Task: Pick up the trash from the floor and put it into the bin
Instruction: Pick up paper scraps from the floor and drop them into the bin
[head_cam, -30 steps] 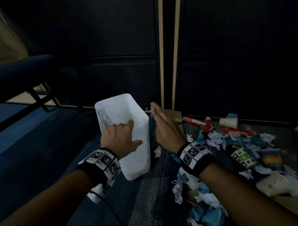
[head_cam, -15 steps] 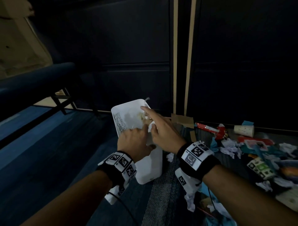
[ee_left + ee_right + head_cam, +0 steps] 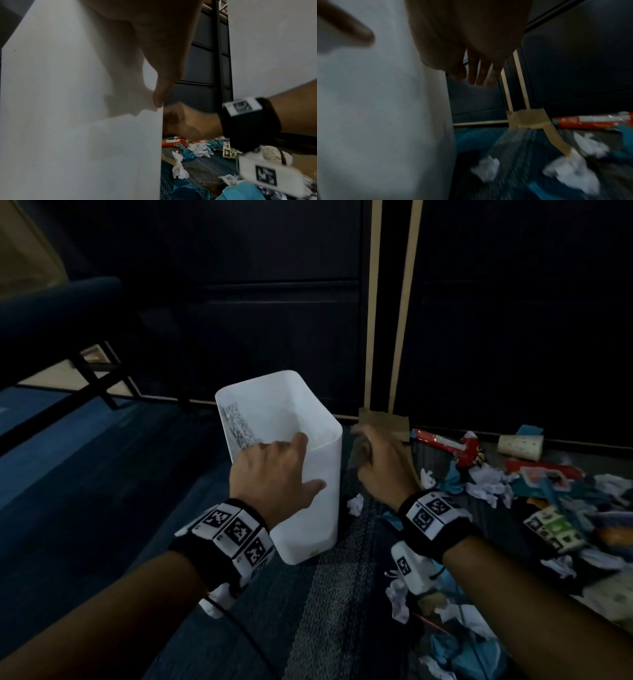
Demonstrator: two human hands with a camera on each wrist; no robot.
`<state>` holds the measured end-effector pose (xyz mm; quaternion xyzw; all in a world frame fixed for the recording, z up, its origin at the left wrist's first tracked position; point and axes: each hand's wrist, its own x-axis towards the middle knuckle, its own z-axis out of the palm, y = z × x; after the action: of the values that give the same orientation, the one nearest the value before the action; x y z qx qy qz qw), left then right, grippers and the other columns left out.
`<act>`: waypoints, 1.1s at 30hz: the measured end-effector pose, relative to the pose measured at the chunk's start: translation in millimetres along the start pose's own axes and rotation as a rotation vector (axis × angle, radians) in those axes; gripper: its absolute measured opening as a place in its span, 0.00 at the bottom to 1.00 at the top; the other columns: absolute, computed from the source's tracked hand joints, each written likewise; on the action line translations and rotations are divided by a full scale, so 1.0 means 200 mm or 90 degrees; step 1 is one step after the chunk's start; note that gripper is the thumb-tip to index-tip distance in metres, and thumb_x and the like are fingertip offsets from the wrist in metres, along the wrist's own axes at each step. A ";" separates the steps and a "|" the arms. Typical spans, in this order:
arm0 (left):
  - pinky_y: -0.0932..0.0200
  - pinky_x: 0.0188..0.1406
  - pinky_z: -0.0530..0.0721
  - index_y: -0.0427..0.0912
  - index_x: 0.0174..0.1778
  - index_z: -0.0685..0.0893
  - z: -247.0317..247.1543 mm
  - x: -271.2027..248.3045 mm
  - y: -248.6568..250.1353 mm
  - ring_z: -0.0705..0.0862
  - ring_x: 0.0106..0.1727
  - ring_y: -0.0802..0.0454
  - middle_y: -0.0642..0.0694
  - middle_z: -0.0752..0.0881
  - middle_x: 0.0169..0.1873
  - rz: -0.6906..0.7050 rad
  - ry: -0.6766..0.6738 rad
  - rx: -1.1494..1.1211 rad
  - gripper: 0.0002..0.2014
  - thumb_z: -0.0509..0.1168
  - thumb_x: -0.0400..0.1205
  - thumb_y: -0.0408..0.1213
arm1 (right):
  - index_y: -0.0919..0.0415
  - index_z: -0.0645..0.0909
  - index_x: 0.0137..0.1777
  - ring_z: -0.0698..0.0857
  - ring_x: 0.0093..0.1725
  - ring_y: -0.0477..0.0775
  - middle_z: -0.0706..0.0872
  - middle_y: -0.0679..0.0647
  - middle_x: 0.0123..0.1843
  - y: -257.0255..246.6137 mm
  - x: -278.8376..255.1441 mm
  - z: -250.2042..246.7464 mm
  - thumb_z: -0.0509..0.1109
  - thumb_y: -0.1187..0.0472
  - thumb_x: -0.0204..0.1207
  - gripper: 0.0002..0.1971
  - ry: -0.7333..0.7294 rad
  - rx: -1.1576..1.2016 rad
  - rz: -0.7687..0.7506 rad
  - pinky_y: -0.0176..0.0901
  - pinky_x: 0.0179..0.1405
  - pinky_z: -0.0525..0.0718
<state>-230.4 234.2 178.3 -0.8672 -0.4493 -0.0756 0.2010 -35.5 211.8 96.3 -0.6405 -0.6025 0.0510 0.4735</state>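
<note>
A white plastic bin (image 3: 308, 522) stands upright on the carpet. My left hand (image 3: 274, 474) grips its near rim, fingers hooked inside and thumb (image 3: 161, 92) pressed on the outer wall (image 3: 68, 135). My right hand (image 3: 380, 463) hovers just right of the bin, blurred, with its fingers (image 3: 477, 73) hanging straight and holding nothing. Trash is strewn over the floor to the right: crumpled white paper (image 3: 355, 504) close to the bin's foot, a red wrapper (image 3: 442, 444), a paper cup (image 3: 520, 447) and a heap of paper and packets (image 3: 496, 484).
Dark cabinet doors (image 3: 274, 320) rise right behind the bin. A flat cardboard piece (image 3: 529, 119) lies at their foot. A dark chair (image 3: 61, 313) stands at the left. More crumpled paper (image 3: 399, 601) lies under my right forearm.
My right hand was over the bin's opening half a second ago; it has pulled back to the right of the bin and lower. The left hand has kept its hold on the rim.
</note>
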 end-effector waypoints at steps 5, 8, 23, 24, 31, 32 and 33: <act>0.58 0.29 0.67 0.48 0.53 0.71 0.01 0.01 0.01 0.80 0.31 0.46 0.51 0.81 0.31 0.005 0.013 0.005 0.29 0.63 0.72 0.69 | 0.65 0.82 0.65 0.81 0.63 0.70 0.83 0.67 0.65 0.29 -0.12 0.20 0.64 0.65 0.75 0.19 -0.203 -0.184 0.058 0.56 0.64 0.80; 0.59 0.26 0.66 0.47 0.51 0.72 0.01 0.01 0.01 0.82 0.29 0.45 0.51 0.82 0.28 0.005 0.021 0.005 0.29 0.64 0.70 0.70 | 0.60 0.81 0.68 0.78 0.69 0.68 0.80 0.63 0.72 0.45 -0.18 0.37 0.64 0.60 0.80 0.18 -0.391 -0.264 0.135 0.54 0.71 0.75; 0.58 0.28 0.70 0.48 0.51 0.69 0.00 0.02 0.02 0.72 0.28 0.47 0.54 0.75 0.30 -0.016 -0.009 -0.024 0.29 0.64 0.70 0.70 | 0.72 0.77 0.70 0.77 0.71 0.66 0.78 0.69 0.71 0.56 -0.22 0.34 0.55 0.66 0.86 0.17 -0.370 -0.317 0.236 0.50 0.68 0.73; 0.58 0.28 0.71 0.49 0.52 0.69 -0.01 0.02 0.02 0.73 0.29 0.47 0.53 0.76 0.31 -0.017 -0.014 -0.025 0.29 0.64 0.70 0.69 | 0.72 0.81 0.66 0.81 0.66 0.66 0.82 0.69 0.67 0.49 -0.19 0.29 0.56 0.66 0.85 0.17 -0.325 -0.284 0.232 0.48 0.64 0.75; 0.56 0.32 0.72 0.49 0.55 0.68 -0.06 0.01 0.02 0.85 0.39 0.44 0.50 0.84 0.39 -0.012 -0.049 -0.021 0.29 0.62 0.72 0.69 | 0.62 0.89 0.48 0.86 0.47 0.49 0.89 0.55 0.50 -0.09 0.11 -0.10 0.74 0.68 0.75 0.04 0.034 0.018 -0.017 0.32 0.48 0.84; 0.56 0.32 0.73 0.49 0.55 0.68 -0.06 0.00 0.02 0.85 0.39 0.44 0.50 0.84 0.39 -0.013 -0.052 -0.023 0.28 0.62 0.73 0.68 | 0.60 0.88 0.50 0.86 0.47 0.46 0.89 0.52 0.50 -0.19 0.14 -0.13 0.75 0.67 0.75 0.06 0.064 0.053 -0.037 0.27 0.47 0.82; 0.56 0.32 0.74 0.49 0.55 0.68 -0.06 0.00 0.02 0.85 0.39 0.44 0.49 0.84 0.39 -0.013 -0.053 -0.026 0.28 0.63 0.73 0.68 | 0.60 0.87 0.51 0.85 0.47 0.44 0.88 0.50 0.50 -0.28 0.17 -0.16 0.76 0.67 0.74 0.07 0.083 0.078 -0.054 0.26 0.46 0.82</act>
<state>-226.2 227.2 188.9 -0.8689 -0.4644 -0.0506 0.1637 -45.4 212.9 168.3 -0.5862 -0.5927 0.0258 0.5517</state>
